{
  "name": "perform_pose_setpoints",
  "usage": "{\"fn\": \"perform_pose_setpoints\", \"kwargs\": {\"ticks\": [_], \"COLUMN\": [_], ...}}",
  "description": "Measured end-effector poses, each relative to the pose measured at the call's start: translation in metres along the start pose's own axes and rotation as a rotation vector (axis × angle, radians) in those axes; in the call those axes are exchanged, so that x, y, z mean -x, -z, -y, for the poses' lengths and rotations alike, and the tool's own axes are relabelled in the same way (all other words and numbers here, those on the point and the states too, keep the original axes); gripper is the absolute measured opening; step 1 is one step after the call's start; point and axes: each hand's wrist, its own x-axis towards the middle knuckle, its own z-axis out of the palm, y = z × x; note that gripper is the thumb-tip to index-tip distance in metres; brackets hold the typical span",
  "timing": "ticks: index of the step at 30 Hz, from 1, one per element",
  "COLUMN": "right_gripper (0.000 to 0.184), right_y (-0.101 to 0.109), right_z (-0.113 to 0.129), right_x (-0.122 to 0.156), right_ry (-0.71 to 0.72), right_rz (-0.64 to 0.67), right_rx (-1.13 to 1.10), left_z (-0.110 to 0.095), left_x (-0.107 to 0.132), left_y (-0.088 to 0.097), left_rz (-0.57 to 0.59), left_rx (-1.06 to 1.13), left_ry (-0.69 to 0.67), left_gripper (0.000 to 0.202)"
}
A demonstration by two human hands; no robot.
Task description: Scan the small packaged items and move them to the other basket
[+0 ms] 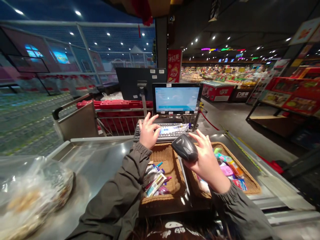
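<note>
My left hand (150, 130) pinches one end of a slim blue-and-white package (174, 129) between thumb and forefinger, its other fingers raised. The package extends rightward above a black keyboard (140, 130); its exact kind is unclear. My right hand (206, 160) grips a black barcode scanner (185, 147), its head pointing left and forward toward the package. Below my left hand stands a wicker basket (179, 176) holding small tubes, pens and boxes. Under my right hand and forearm, a second wicker basket (253, 181) contains colourful packaged goods, partly hidden by the arm.
Beyond the keyboard stands a lit monitor (177, 99), with a dark screen back (135, 83) to its left. A clear plastic bag (35, 193) of food lies on the metal counter (100, 160) at left. Shopping carts (117, 121) stand behind the counter; shelves (290, 96) are at right.
</note>
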Motion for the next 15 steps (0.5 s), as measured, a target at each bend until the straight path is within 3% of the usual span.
{"fn": "perform_pose_setpoints", "kwargs": {"ticks": [15], "right_gripper": [0.043], "right_y": [-0.011], "right_z": [0.011], "right_x": [0.0], "right_ry": [-0.003], "right_rz": [0.013], "right_rx": [-0.013], "left_z": [0.022], "left_x": [0.015], "left_y": [0.008], "left_rz": [0.026], "left_rx": [-0.023], "left_ry": [0.027], "left_gripper": [0.018]}}
